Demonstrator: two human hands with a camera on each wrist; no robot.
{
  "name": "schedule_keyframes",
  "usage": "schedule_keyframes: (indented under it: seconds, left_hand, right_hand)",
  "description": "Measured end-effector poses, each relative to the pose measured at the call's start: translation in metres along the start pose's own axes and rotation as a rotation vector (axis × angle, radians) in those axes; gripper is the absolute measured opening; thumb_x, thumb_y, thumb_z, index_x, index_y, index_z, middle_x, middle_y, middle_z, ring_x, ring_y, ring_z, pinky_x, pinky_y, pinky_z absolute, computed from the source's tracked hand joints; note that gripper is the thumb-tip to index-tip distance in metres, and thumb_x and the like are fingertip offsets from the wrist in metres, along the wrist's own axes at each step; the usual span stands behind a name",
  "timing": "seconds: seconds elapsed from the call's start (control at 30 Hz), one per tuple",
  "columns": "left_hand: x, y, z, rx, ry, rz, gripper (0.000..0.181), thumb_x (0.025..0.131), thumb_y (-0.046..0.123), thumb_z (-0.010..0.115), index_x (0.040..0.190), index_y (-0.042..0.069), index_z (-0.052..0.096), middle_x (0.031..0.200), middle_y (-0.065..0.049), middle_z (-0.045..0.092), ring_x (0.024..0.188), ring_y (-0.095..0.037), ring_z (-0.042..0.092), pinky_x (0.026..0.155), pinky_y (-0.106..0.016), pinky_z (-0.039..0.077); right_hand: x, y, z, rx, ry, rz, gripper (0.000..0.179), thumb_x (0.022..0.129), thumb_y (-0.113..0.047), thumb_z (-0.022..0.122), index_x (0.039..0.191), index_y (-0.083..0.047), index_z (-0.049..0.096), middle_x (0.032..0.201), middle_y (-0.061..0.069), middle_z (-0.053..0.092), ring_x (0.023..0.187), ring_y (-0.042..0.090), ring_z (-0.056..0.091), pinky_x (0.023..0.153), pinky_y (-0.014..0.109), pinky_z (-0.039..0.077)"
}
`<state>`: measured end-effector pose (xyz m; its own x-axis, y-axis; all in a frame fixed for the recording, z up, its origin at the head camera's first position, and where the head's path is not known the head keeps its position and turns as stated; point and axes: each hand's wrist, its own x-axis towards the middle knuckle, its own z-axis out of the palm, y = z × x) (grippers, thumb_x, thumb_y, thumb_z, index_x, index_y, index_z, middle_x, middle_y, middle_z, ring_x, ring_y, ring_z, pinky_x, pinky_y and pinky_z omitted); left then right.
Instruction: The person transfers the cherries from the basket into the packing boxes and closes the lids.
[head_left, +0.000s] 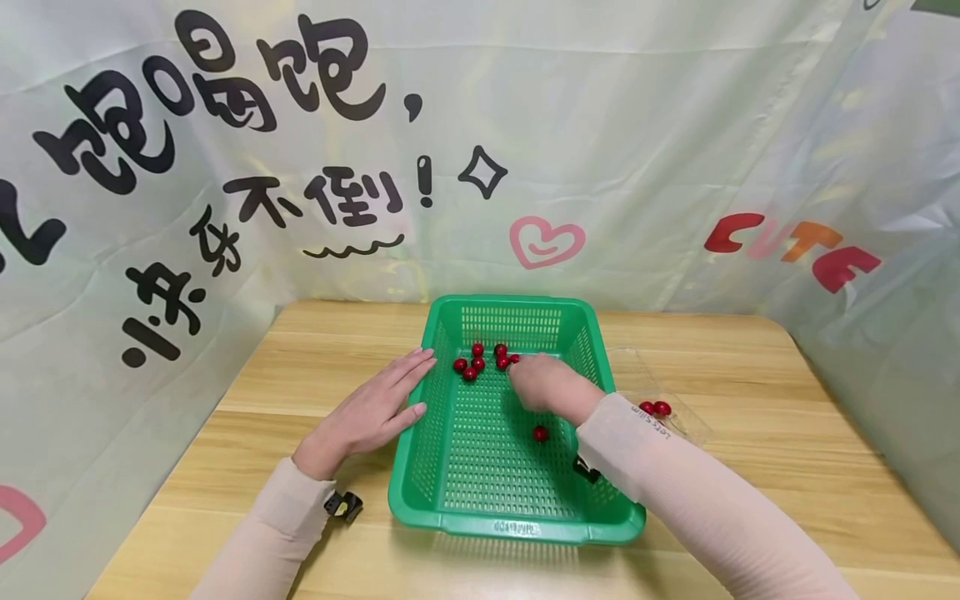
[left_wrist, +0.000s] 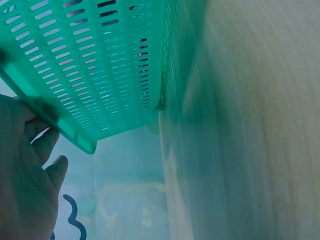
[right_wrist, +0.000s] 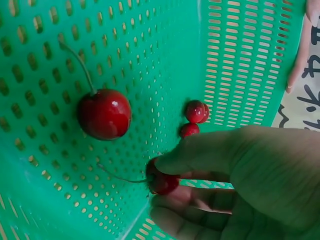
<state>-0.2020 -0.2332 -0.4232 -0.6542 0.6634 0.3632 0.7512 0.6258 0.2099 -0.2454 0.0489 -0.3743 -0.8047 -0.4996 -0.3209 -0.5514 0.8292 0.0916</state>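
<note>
Backdrop (head_left: 637, 150) of pale cloth, black characters across it, stands behind everything. Below it, wood-grain table (head_left: 810, 433), light-toned. My sleeves (head_left: 697, 483) next: left forearm slants in from near left, right forearm reaches over from near right, crossing above the right side of a green basket (head_left: 517, 527); whether sleeve meets rim, I cannot tell. Basket sits on the table, far rim near the cloth, mesh walls on all four sides. Open room inside: a broad stretch of mesh floor between my right hand (head_left: 551, 383) and the near rim. Clear plastic (head_left: 637, 371) lies right of the basket, partly hidden by my sleeve. Left hand (head_left: 375, 404) is outside the basket, back upward, fingers nearly straight and close together, thumb spread off, fingertips touching the left rim. Right hand is inside, back upward, low toward the floor, fingertips pinching one red cherry (right_wrist: 162, 182); whether that fruit also touches mesh, cannot say. Lone cherry (head_left: 541, 433) lies on the floor nearer me. Loose cherries (head_left: 477, 364) sit toward the far wall: four grouped left, others just beside my right fingertips. Two outer cherries (head_left: 662, 408) show at the clear plastic. Smallest: thin stem (right_wrist: 125, 178) on the pinched fruit, pointing away from my fingers.
</note>
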Motion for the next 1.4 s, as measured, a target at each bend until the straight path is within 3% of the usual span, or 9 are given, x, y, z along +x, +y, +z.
schedule_keyframes:
  seconds: [0.2,0.3,0.43,0.63,0.93,1.4]
  left_hand:
    - [0.0,0.0,0.0,0.002,0.002,0.002,0.063,0.103,0.037,0.043,0.155,0.005,0.025,0.16,-0.008,0.022,0.147,-0.027,0.017,0.118,-0.044,0.019]
    - [0.0,0.001,0.0,0.007,0.006,0.007,0.063,0.103,0.037,0.043,0.154,0.004,0.026,0.16,-0.01,0.024,0.147,-0.029,0.019,0.118,-0.045,0.02]
    - [0.0,0.001,0.0,0.003,0.008,0.007,0.063,0.103,0.038,0.042,0.154,0.003,0.026,0.159,-0.011,0.025,0.146,-0.03,0.02,0.118,-0.045,0.02]
    - [-0.001,0.0,0.0,0.006,0.008,0.009,0.063,0.104,0.038,0.041,0.154,0.002,0.026,0.159,-0.011,0.024,0.147,-0.029,0.018,0.119,-0.043,0.018]
    - [-0.001,0.0,0.0,0.001,0.016,0.018,0.063,0.104,0.039,0.04,0.154,0.002,0.026,0.159,-0.011,0.025,0.147,-0.029,0.019,0.119,-0.044,0.018]
    - [0.001,-0.001,0.0,0.001,0.015,0.027,0.064,0.104,0.039,0.039,0.154,0.003,0.025,0.159,-0.012,0.025,0.146,-0.032,0.021,0.119,-0.044,0.018]
  right_hand:
    - [0.001,0.002,0.0,0.043,0.158,-0.042,0.02,0.094,0.001,0.053,0.107,-0.005,0.067,0.102,0.011,0.065,0.095,0.027,0.062,0.084,0.041,0.054]
    - [0.001,0.002,0.0,0.058,0.209,-0.044,0.022,0.094,-0.005,0.055,0.114,-0.007,0.065,0.104,0.01,0.065,0.092,0.026,0.063,0.079,0.041,0.055]
    - [0.0,0.001,-0.003,0.074,0.283,-0.066,0.014,0.092,-0.014,0.063,0.104,-0.009,0.063,0.092,0.004,0.062,0.078,0.022,0.06,0.065,0.038,0.054]
    - [-0.01,0.001,-0.015,0.092,0.361,-0.123,0.012,0.088,-0.016,0.066,0.088,-0.012,0.055,0.077,-0.001,0.052,0.068,0.017,0.053,0.057,0.033,0.048]
    - [-0.026,-0.003,-0.031,0.049,0.488,-0.2,0.007,0.087,-0.012,0.062,0.091,-0.01,0.058,0.079,-0.001,0.048,0.067,0.016,0.048,0.057,0.029,0.044]
    - [-0.052,0.002,-0.046,-0.085,0.686,-0.25,0.015,0.086,-0.016,0.064,0.08,-0.013,0.05,0.07,-0.004,0.044,0.063,0.015,0.047,0.06,0.031,0.034]
